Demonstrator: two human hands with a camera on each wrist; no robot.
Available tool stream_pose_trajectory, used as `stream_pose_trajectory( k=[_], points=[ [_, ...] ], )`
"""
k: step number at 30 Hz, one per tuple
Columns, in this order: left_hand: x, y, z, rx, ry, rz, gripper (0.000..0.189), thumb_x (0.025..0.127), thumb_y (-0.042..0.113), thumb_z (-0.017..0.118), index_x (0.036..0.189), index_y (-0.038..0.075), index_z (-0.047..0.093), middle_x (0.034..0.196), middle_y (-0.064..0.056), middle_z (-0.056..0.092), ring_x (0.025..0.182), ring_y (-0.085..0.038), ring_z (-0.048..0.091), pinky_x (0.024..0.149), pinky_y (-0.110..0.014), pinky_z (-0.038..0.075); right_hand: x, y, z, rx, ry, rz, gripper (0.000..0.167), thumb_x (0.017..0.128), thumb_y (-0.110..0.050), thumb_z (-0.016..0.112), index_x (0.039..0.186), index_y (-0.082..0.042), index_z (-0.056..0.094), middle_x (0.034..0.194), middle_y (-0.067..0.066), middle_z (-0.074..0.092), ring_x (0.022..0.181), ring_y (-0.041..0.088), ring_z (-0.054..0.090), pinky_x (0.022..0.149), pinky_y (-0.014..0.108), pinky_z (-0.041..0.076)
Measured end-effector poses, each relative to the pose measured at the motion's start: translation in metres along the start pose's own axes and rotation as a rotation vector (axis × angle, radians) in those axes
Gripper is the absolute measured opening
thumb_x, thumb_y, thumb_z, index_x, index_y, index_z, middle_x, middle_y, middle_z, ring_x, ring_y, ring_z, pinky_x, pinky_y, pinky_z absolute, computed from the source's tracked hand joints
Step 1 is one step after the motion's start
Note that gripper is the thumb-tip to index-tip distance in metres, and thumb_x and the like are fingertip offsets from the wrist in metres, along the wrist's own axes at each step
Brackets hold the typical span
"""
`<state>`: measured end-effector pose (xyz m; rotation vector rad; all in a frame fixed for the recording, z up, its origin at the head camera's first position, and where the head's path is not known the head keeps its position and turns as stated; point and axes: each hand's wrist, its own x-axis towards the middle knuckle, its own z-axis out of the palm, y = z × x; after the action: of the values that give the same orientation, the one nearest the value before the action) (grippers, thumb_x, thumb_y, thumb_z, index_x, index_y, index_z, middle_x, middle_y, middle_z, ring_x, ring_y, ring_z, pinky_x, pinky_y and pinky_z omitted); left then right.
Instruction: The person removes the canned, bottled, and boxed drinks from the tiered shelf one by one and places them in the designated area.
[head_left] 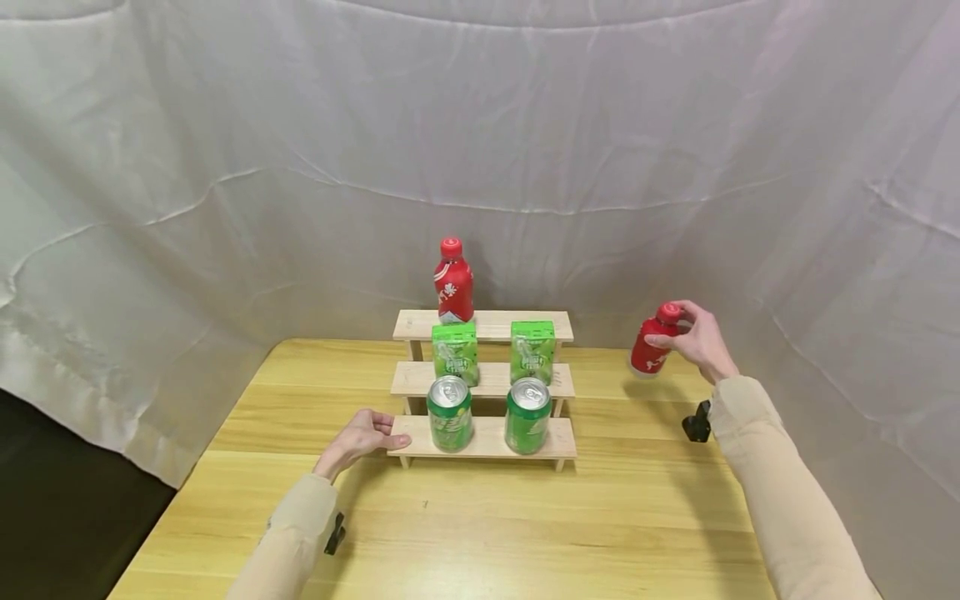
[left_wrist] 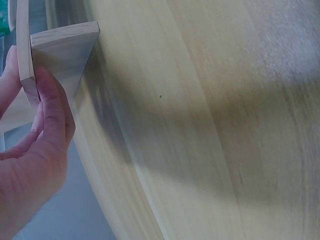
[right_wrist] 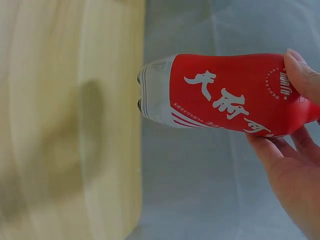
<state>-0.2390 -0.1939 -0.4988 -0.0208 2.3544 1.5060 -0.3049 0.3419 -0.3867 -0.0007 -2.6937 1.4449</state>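
My right hand (head_left: 701,340) grips a red plastic bottle (head_left: 647,353) near its neck, at the back right of the table. In the right wrist view the bottle's clear base hangs apart from its shadow, off the wood. My left hand (head_left: 360,437) pinches the left end of the lowest board of a three-tier wooden rack (head_left: 489,437), thumb on top and fingers beneath. Another red bottle (head_left: 453,287) stands upright at the left of the top tier. Two green drink cartons (head_left: 455,354) are on the middle tier. Two green cans (head_left: 527,421) sit on the lowest tier.
The rack stands towards the back of a wooden table (head_left: 465,533). A grey-white curtain (head_left: 562,125) hangs right behind the table and down its right side. A black area (head_left: 67,508) lies beyond the left edge.
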Motion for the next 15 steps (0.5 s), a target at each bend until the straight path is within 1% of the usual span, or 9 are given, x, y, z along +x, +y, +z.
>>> stream_pose_trajectory(
  k=[4, 9, 12, 15],
  points=[
    [0.000, -0.001, -0.001, 0.007, 0.006, 0.001, 0.061, 0.084, 0.008, 0.080, 0.127, -0.021, 0.048, 0.108, -0.024, 0.064, 0.094, -0.023, 0.063, 0.085, -0.030, 0.058, -0.003, 0.016, 0.006, 0.005, -0.001, 0.015, 0.069, 0.089, -0.011, 0.076, 0.145, 0.003, 0.038, 0.144, 0.031, 0.046, 0.132, 0.047, 0.048, 0.107, 0.060, 0.046],
    [-0.001, 0.000, 0.000, -0.010, -0.001, 0.003, 0.058, 0.084, 0.007, 0.079, 0.125, -0.021, 0.050, 0.105, -0.023, 0.066, 0.090, -0.020, 0.064, 0.082, -0.027, 0.058, -0.007, 0.032, 0.014, 0.013, -0.001, 0.016, 0.068, 0.088, -0.007, 0.075, 0.144, 0.005, 0.038, 0.143, 0.034, 0.046, 0.132, 0.050, 0.048, 0.107, 0.060, 0.045],
    [-0.002, 0.000, 0.001, -0.009, -0.003, 0.004, 0.058, 0.084, 0.006, 0.079, 0.125, -0.022, 0.050, 0.105, -0.024, 0.067, 0.089, -0.020, 0.064, 0.081, -0.028, 0.059, -0.008, 0.040, 0.018, 0.006, 0.001, 0.010, 0.067, 0.087, -0.005, 0.075, 0.143, 0.007, 0.039, 0.143, 0.035, 0.046, 0.130, 0.051, 0.049, 0.106, 0.059, 0.046],
    [-0.002, 0.000, 0.001, -0.003, 0.000, 0.004, 0.058, 0.083, 0.006, 0.079, 0.126, -0.021, 0.050, 0.106, -0.024, 0.066, 0.090, -0.021, 0.064, 0.083, -0.030, 0.059, -0.010, 0.045, 0.021, 0.000, -0.006, 0.009, 0.067, 0.088, -0.005, 0.075, 0.143, 0.006, 0.039, 0.143, 0.034, 0.045, 0.128, 0.052, 0.051, 0.103, 0.053, 0.049]
  ],
)
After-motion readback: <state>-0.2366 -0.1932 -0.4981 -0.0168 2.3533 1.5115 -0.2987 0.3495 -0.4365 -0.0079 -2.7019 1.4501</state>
